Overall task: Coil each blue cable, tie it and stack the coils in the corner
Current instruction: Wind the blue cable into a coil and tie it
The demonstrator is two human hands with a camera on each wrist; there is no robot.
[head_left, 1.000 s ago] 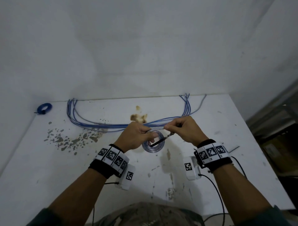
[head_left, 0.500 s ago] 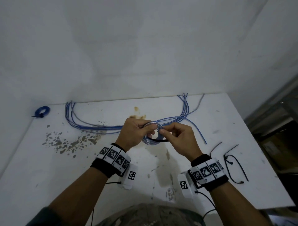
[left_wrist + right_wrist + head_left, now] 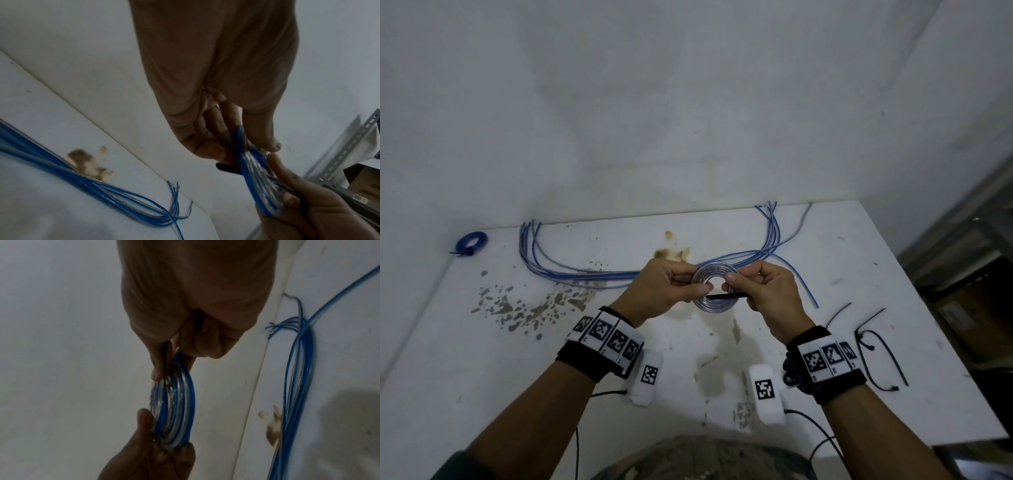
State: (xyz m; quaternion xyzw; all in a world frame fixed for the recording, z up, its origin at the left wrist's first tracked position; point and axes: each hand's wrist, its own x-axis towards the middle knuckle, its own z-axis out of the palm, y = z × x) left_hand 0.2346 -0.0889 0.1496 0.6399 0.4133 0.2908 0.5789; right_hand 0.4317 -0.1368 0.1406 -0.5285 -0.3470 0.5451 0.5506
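Both grips pinch the coil (image 3: 714,290): left hand (image 3: 666,291) at its left rim, right hand (image 3: 767,294) also holding a black tie (image 3: 722,296) across it, above the bench (image 3: 859,260).

Workshop/storeroom: stained white table (image 3: 825,260) against bare wall, slotted-angle metal shelving (image 3: 347,146) w/ cardboard box (image 3: 362,180) beside table.

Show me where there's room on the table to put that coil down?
Bare table lies at the near left, below the paint flecks. The back is crowded with loose blue cables; the right side holds black ties. The far left corner has a finished coil.
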